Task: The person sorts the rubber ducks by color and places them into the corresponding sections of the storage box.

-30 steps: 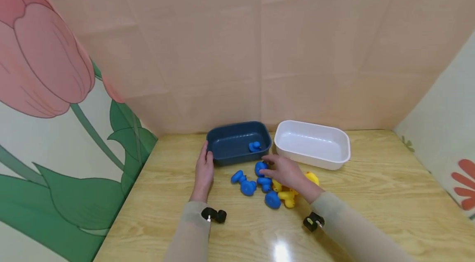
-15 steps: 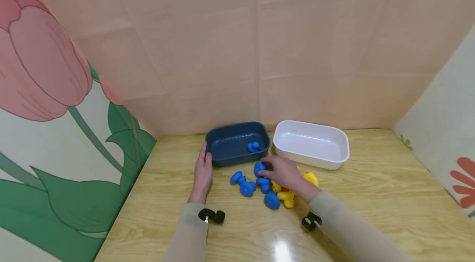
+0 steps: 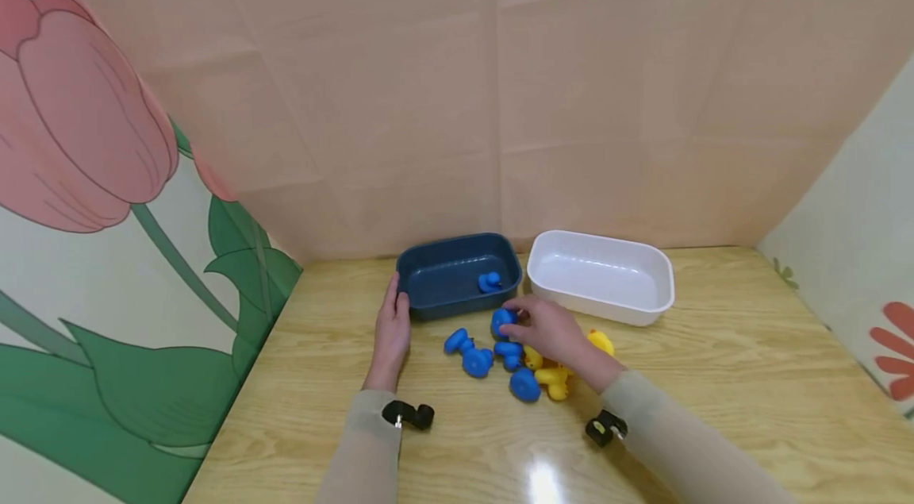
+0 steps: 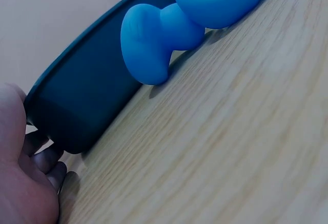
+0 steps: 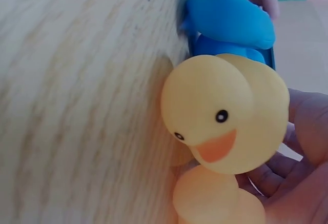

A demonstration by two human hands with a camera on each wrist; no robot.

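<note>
My left hand (image 3: pixel 392 329) rests against the left end of a dark blue tray (image 3: pixel 435 305), fingers extended along its wall and thumb by the front corner. In the left wrist view its fingertips touch the tray's end. One blue rubber duck (image 3: pixel 489 282) sits in that tray. My right hand (image 3: pixel 550 327) pinches another blue duck (image 3: pixel 503 321) between thumb and fingers, just in front of the tray. Several blue ducks (image 3: pixel 477 362) lie on the table around it. Yellow ducks (image 3: pixel 553 382) lie beneath my right hand, partly hidden; one yellow duck (image 5: pixel 225 111) fills the right wrist view's middle.
A white tray (image 3: pixel 600 305) stands right of the dark one, with a narrow gap between them. Both trays are close to the beige back covering (image 3: pixel 400 131). Printed side panels (image 3: pixel 286 282) border the wooden table (image 3: pixel 300 409).
My right thumb and fingers have closed in slightly on the blue duck. The left hand stays at the dark tray, and the trays keep their places.
</note>
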